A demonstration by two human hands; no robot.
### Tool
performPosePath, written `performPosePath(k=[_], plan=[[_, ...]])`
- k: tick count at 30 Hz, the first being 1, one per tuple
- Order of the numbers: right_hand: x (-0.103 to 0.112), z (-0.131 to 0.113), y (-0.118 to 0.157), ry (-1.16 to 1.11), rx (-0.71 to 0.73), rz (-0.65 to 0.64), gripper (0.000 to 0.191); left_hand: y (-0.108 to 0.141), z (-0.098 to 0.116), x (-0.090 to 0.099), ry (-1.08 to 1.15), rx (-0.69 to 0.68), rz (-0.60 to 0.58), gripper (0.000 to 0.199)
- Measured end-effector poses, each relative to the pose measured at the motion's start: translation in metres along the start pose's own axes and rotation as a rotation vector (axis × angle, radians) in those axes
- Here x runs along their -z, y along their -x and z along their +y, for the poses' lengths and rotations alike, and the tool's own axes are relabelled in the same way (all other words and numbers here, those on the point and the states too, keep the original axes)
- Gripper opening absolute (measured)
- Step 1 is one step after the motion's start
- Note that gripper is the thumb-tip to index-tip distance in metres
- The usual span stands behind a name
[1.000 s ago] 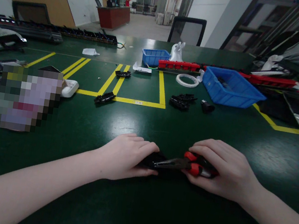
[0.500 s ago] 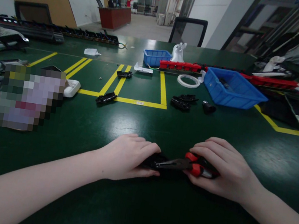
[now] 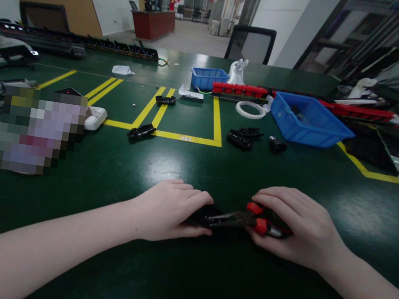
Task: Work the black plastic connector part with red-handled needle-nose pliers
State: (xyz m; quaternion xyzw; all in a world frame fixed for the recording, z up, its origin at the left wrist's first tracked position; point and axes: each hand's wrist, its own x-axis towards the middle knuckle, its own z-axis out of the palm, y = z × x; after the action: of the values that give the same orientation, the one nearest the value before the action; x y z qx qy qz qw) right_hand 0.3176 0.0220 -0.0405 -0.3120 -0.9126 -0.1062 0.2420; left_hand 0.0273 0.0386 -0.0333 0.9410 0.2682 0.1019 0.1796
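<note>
Near the front middle of the green table (image 3: 164, 284), my left hand (image 3: 175, 211) is closed on a dark part (image 3: 199, 217), most of it hidden by the fingers. My right hand (image 3: 296, 229) grips pliers (image 3: 236, 219) with red and black handles. The jaws point left and reach the dark part between my left thumb and fingers. Whether the jaws are clamped on it is too dark to tell. Beyond my hands lie several black parts: one (image 3: 141, 132) on the yellow tape, one (image 3: 165, 100) farther back, a cluster (image 3: 243, 137) and a short piece (image 3: 277, 144).
A large blue bin (image 3: 309, 128) and a small one (image 3: 209, 78) stand farther back, near a tape roll (image 3: 251, 109) and red strips (image 3: 240, 90). At left lie a blurred-out flat object (image 3: 40, 133), a white case (image 3: 95, 119) and cables.
The camera view has shifted very slightly. Both hands, the dark part and the pliers keep nearly the same positions.
</note>
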Motion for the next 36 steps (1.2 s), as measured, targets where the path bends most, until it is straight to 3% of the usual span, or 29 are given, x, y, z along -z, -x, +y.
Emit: performPosePath(k=[36], plan=[[0.0028, 0.0053, 0.0018, 0.004, -0.018, -0.013, 0.028, 0.0001, -0.0005, -0.0006, -0.010, 0.006, 0.001, 0.035]])
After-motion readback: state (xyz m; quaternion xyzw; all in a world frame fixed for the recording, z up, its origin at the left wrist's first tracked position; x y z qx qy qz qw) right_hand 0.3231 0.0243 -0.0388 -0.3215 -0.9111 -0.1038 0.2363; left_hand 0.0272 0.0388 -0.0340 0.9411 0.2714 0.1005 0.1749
